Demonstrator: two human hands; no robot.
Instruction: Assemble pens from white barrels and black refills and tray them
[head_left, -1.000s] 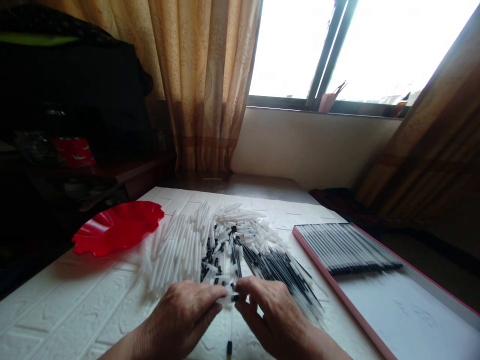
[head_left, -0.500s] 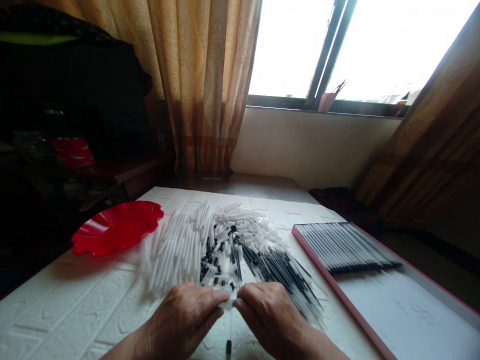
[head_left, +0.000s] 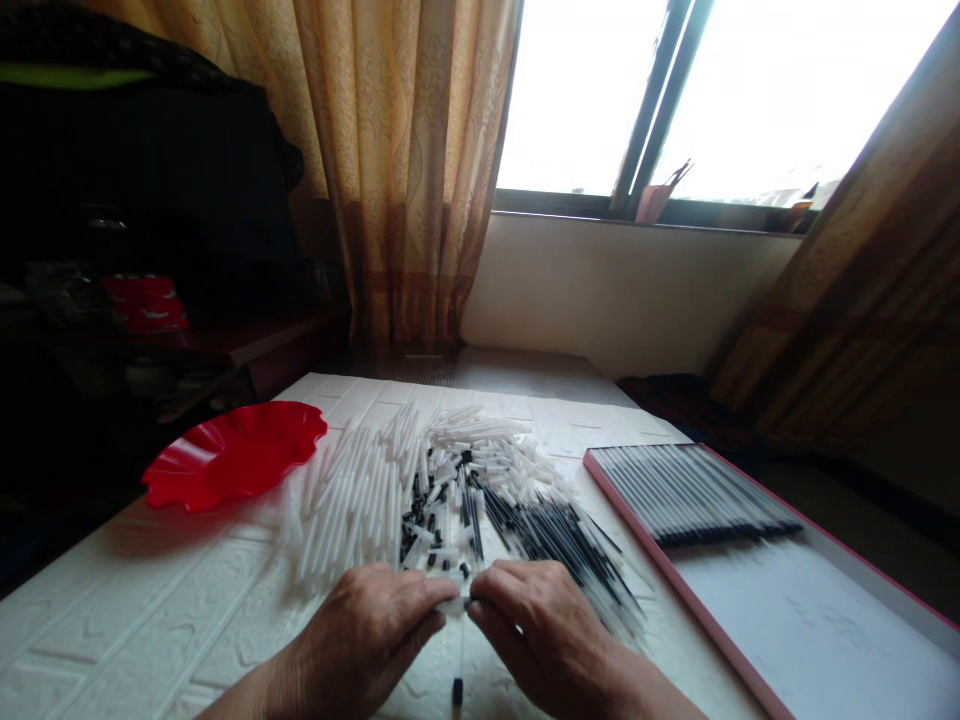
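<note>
My left hand (head_left: 367, 635) and my right hand (head_left: 544, 635) meet at the near edge of the white table (head_left: 150, 610), fingertips pinched together on a small white pen part (head_left: 455, 603) with a dark end. A thin clear refill with a black tip (head_left: 457, 690) hangs down between my wrists. Just beyond the fingers lies a heap of white pen barrels (head_left: 360, 495), small black caps (head_left: 427, 510) and black-ink refills (head_left: 559, 540).
A red scalloped dish (head_left: 236, 455) sits at the left. A pink-edged flat tray (head_left: 750, 610) at the right holds a row of assembled pens (head_left: 694, 495). Curtains, a window sill and dark bags stand behind the table.
Both hands have drawn slightly closer together over the small part; the rest of the table is unchanged.
</note>
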